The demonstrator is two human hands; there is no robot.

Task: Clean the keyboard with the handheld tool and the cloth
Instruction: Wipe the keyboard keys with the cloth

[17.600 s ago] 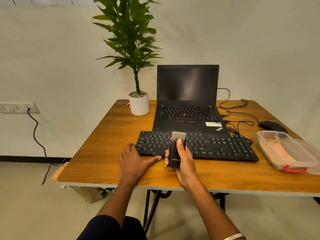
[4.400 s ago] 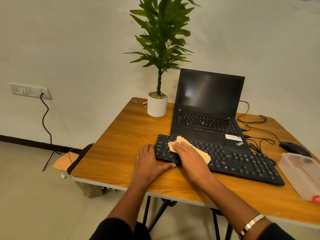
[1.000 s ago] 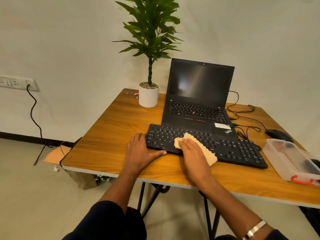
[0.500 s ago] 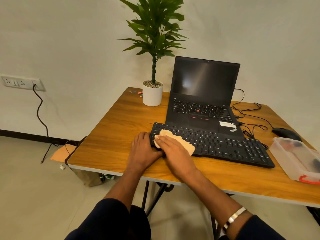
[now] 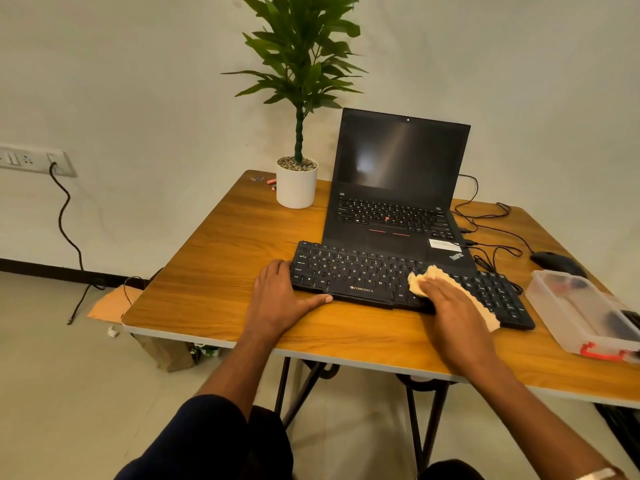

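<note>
The left hand [image 5: 278,299] lies flat on the wooden table [image 5: 214,278], fingers straight and holding nothing, its fingertips against the left end of the black keyboard [image 5: 356,277] and its thumb along the near edge; the right hand [image 5: 450,306], fingers extended, presses the tan cloth [image 5: 424,276] onto the keys right of centre. To the right sits a clear plastic box [image 5: 571,317]; behind the keyboard stands an open laptop [image 5: 398,188], a dark mouse [image 5: 554,262] to its right, a potted plant [image 5: 297,181] to its left.

plain off-white wall [image 5: 138,81], pale tiled floor [image 5: 69,393], wooden table [image 5: 214,271] on black folding legs [image 5: 420,427], wall socket [image 5: 31,161] at left.
</note>
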